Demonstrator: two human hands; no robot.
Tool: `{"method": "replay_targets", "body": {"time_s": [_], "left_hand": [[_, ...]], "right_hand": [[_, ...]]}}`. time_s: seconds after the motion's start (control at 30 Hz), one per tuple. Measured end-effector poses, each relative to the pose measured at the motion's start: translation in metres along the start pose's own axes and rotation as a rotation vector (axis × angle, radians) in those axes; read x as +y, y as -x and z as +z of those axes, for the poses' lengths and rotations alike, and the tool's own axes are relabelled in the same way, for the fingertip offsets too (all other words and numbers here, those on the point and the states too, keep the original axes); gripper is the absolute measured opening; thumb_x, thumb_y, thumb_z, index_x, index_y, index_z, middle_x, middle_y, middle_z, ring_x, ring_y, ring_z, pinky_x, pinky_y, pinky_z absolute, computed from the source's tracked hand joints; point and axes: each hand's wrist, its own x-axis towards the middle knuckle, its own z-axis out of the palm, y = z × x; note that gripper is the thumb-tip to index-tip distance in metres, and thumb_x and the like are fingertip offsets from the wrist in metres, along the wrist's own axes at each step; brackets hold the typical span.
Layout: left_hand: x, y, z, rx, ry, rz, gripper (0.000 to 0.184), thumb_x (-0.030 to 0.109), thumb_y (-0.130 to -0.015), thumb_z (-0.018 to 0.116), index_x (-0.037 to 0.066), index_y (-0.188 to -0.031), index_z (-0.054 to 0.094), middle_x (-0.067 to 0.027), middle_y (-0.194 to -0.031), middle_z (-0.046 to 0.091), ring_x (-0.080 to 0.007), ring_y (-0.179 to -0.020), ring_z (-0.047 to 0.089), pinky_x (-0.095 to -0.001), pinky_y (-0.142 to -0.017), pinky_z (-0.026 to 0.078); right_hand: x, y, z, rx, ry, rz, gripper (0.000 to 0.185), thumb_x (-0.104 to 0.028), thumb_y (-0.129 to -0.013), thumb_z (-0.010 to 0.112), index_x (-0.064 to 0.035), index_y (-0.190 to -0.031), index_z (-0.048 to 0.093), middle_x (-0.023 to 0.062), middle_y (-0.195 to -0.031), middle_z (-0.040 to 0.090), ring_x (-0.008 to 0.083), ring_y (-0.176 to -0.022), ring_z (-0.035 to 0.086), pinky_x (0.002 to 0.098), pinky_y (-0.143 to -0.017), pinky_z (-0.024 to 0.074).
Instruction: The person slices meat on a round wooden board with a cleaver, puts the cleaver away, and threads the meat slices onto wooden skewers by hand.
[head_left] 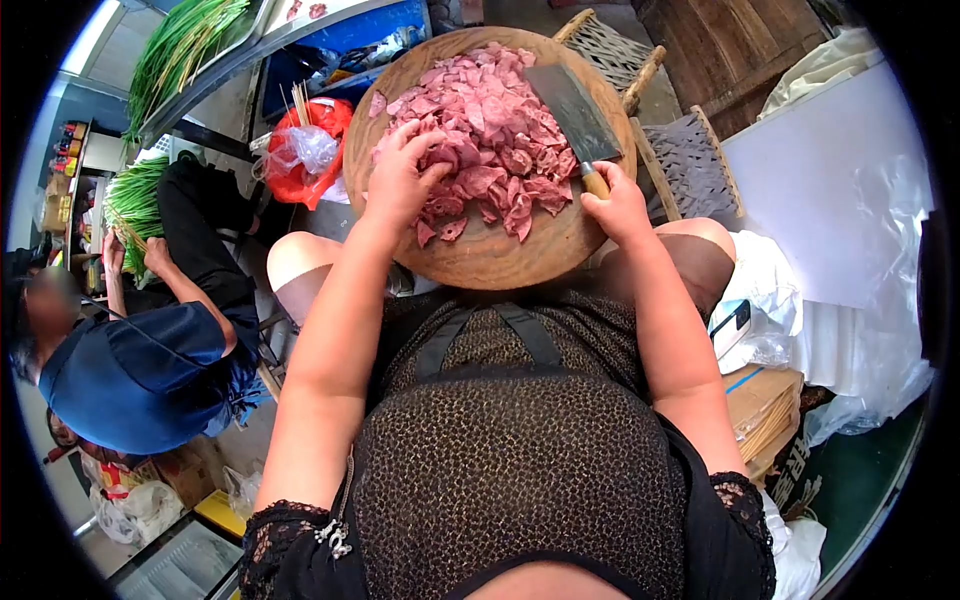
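Sliced raw meat (490, 120) lies heaped on a round wooden chopping board (500, 262) in front of my lap. At the left side of the heap, my left hand (402, 175) rests against the slices, its fingers spread and partly bent. My right hand (618, 205) is closed round the wooden handle of a cleaver (572, 112) at the board's right side. The broad dark blade lies nearly flat, pointing up and left, beside the right edge of the meat.
A red bag (300, 180) with clear plastic and sticks stands left of the board. Farther left, a seated co-worker (140, 370) holds green stalks (135, 195). Woven stools (690, 165) and a white surface (820, 180) are at right, with a phone (733, 325) below.
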Motion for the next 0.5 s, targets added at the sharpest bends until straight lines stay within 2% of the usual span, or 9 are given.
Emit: {"method": "replay_targets", "body": {"time_s": [0.07, 0.1, 0.2, 0.23, 0.27, 0.33, 0.37, 0.47, 0.5], "left_hand": [[-0.01, -0.001, 0.007, -0.024, 0.02, -0.005, 0.027, 0.012, -0.071, 0.072, 0.011, -0.097, 0.066, -0.0119, -0.118, 0.054, -0.0303, -0.109, 0.052, -0.0372, -0.092, 0.042], [-0.008, -0.003, 0.006, -0.001, 0.083, -0.006, 0.017, 0.012, -0.071, 0.072, 0.01, -0.088, 0.068, -0.0122, -0.116, 0.056, -0.0296, -0.109, 0.052, -0.037, -0.091, 0.043], [-0.003, -0.007, -0.004, 0.074, 0.152, -0.055, 0.013, 0.012, -0.072, 0.072, 0.011, -0.085, 0.069, -0.0126, -0.113, 0.058, -0.0285, -0.111, 0.052, -0.0369, -0.092, 0.042], [0.001, -0.008, -0.009, 0.137, 0.105, -0.017, 0.01, 0.01, -0.078, 0.069, 0.007, -0.087, 0.067, -0.0106, -0.103, 0.063, -0.0225, -0.102, 0.058, -0.033, -0.086, 0.046], [0.006, -0.01, -0.015, 0.138, 0.101, -0.02, 0.01, 0.01, -0.078, 0.069, 0.007, -0.087, 0.067, -0.0106, -0.103, 0.063, -0.0225, -0.102, 0.058, -0.033, -0.086, 0.046], [0.015, -0.012, -0.026, -0.035, 0.986, -0.501, 0.009, 0.008, -0.083, 0.064, 0.004, -0.091, 0.063, -0.0071, -0.094, 0.065, -0.0155, -0.087, 0.062, -0.0264, -0.077, 0.049], [0.011, -0.011, -0.024, -0.008, 1.007, -0.539, 0.009, 0.007, -0.087, 0.059, 0.002, -0.095, 0.058, -0.0042, -0.088, 0.064, -0.0108, -0.075, 0.062, -0.0232, -0.069, 0.051], [0.024, -0.003, -0.029, -0.042, 1.149, -0.66, 0.011, 0.008, -0.088, 0.059, 0.003, -0.097, 0.057, -0.0045, -0.089, 0.064, -0.0124, -0.077, 0.062, -0.0265, -0.066, 0.054], [0.028, 0.002, -0.028, -0.044, 1.146, -0.676, 0.013, 0.008, -0.088, 0.057, 0.003, -0.1, 0.054, -0.0053, -0.09, 0.063, -0.0138, -0.077, 0.063, -0.0294, -0.064, 0.056]], "right_hand": [[0.0, 0.0, -0.001, 0.0, -0.004, -0.023, 0.049, -0.017, -0.068, 0.065, -0.0012, -0.113, 0.053, 0.014, -0.104, 0.062, 0.0244, -0.096, 0.059, 0.0313, -0.086, 0.0439], [-0.003, 0.0, -0.003, 0.004, -0.004, -0.023, 0.049, -0.017, -0.068, 0.065, -0.0012, -0.113, 0.053, 0.014, -0.104, 0.062, 0.0244, -0.096, 0.059, 0.0313, -0.086, 0.0439], [-0.011, 0.004, -0.007, -0.017, 0.02, 0.01, 0.048, -0.017, -0.068, 0.065, -0.0017, -0.113, 0.053, 0.0148, -0.103, 0.061, 0.0249, -0.096, 0.059, 0.0318, -0.086, 0.044], [-0.008, 0.002, -0.006, -0.012, 0.026, 0.007, 0.048, -0.018, -0.068, 0.066, -0.002, -0.112, 0.053, 0.015, -0.102, 0.061, 0.0253, -0.095, 0.059, 0.0319, -0.086, 0.0441], [-0.007, 0.002, -0.005, -0.009, 0.031, 0.003, 0.048, -0.018, -0.068, 0.066, -0.0022, -0.112, 0.054, 0.0153, -0.102, 0.061, 0.0258, -0.095, 0.06, 0.032, -0.086, 0.0442], [-0.006, 0.001, -0.005, -0.019, 0.014, -0.002, 0.048, -0.017, -0.068, 0.066, -0.0018, -0.112, 0.054, 0.0148, -0.102, 0.062, 0.0246, -0.095, 0.06, 0.0313, -0.085, 0.0443], [-0.006, 0.001, -0.005, -0.023, 0.0, -0.002, 0.048, -0.016, -0.069, 0.066, -0.0014, -0.113, 0.054, 0.0142, -0.102, 0.062, 0.0234, -0.095, 0.06, 0.0307, -0.085, 0.0445], [0.0, 0.003, -0.005, -0.002, -0.065, 0.018, 0.048, -0.014, -0.069, 0.066, 0.0006, -0.113, 0.054, 0.0134, -0.102, 0.063, 0.0208, -0.094, 0.06, 0.0292, -0.085, 0.0445], [-0.004, 0.007, -0.008, 0.021, -0.042, 0.005, 0.049, -0.018, -0.068, 0.064, -0.001, -0.113, 0.055, 0.0155, -0.102, 0.063, 0.0246, -0.094, 0.061, 0.0311, -0.084, 0.0454]]}}
